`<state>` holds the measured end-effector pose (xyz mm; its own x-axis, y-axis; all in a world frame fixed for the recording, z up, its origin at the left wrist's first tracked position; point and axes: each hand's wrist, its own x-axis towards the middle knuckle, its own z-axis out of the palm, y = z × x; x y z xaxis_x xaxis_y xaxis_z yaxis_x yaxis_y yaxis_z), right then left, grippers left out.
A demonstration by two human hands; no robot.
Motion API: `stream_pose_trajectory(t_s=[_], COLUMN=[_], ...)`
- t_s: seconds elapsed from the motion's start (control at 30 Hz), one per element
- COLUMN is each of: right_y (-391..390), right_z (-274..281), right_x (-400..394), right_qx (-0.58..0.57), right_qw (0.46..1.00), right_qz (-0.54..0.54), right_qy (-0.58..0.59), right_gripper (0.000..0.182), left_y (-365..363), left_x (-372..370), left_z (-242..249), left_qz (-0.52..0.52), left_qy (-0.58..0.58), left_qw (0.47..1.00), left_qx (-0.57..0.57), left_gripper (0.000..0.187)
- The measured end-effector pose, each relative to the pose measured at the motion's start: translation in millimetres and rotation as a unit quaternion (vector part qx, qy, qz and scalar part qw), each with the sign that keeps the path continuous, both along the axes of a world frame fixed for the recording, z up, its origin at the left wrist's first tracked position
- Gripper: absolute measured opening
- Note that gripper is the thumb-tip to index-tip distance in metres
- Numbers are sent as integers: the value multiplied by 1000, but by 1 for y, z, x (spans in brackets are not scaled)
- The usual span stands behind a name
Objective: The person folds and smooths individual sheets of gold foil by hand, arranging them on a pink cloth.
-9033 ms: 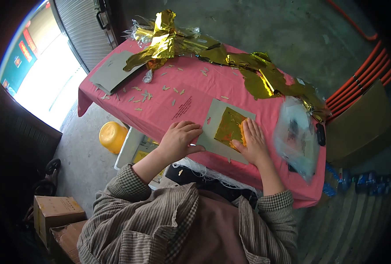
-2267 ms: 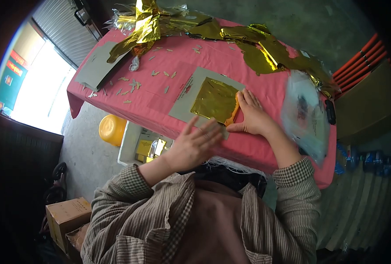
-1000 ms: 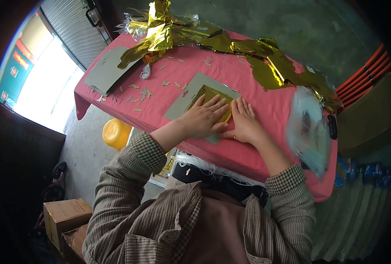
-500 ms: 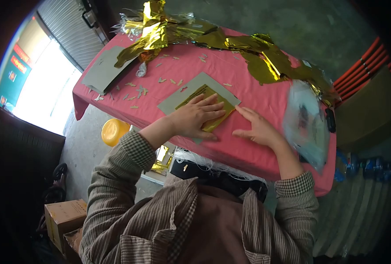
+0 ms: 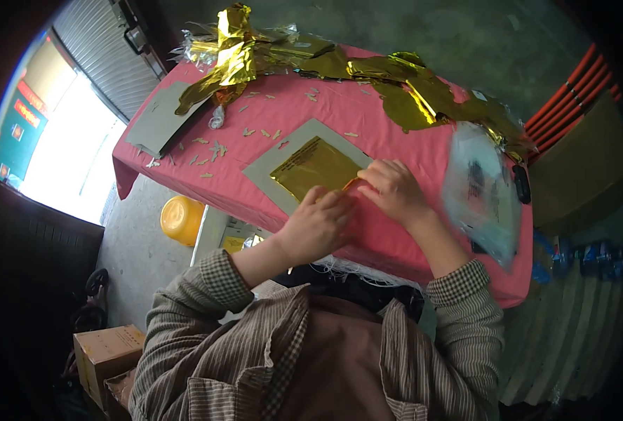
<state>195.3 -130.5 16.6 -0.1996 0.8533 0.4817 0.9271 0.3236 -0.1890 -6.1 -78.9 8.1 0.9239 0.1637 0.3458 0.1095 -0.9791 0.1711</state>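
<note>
A gold foil sheet or packet (image 5: 315, 167) with small dark print lies over a grey cardboard piece (image 5: 259, 172), which has a hang-hole slot near its upper left edge. My left hand (image 5: 318, 221) is curled in at the foil's lower edge, fingers bent and closed on it. At the foil's right corner, my right hand (image 5: 394, 191) pinches the edge. Between both hands a thin orange-gold strip of that edge shows, slightly raised. My fingers hide the lower right corner of the foil.
Small grey cut-outs (image 5: 218, 149) are scattered over the pink cloth (image 5: 241, 186). Grey boards (image 5: 157, 116) lie at the left. Gold foil packets (image 5: 389, 68) line the far edge. Clear plastic bags (image 5: 480, 189) and a black object (image 5: 521, 184) are at the right. A yellow container (image 5: 182, 219) stands on the floor.
My left hand has gone from lying flat on the foil to curling at its lower edge, uncovering the printed surface. My right hand has closed its spread fingers at the right corner.
</note>
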Motion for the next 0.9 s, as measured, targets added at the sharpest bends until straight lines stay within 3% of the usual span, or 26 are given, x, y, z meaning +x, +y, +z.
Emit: stream_pose_trajectory(t_s=[0.13, 0.4, 0.73, 0.8, 0.9], right_y=[11, 25, 24, 16, -4], right_z=[-5, -8, -10, -10, 1], right_x=[-4, -15, -20, -18, -10], right_qx=[20, 35, 9, 17, 13], right_qw=[996, 979, 984, 995, 997], right_qz=[57, 104, 66, 73, 43], right_qy=[-59, -170, -163, -66, -59], right_gripper=[12, 9, 4, 8, 7], left_y=[-14, -12, -11, -12, -15], left_x=[0, -4, -5, -3, -2], left_z=[-6, -15, -11, -8, -4], left_qz=[50, 34, 25, 23, 29], left_qy=[-50, -58, -63, -67, -69], left_qw=[997, 998, 998, 997, 997], left_qx=[21, 12, -11, -18, -24], left_gripper=[45, 53, 52, 51, 48])
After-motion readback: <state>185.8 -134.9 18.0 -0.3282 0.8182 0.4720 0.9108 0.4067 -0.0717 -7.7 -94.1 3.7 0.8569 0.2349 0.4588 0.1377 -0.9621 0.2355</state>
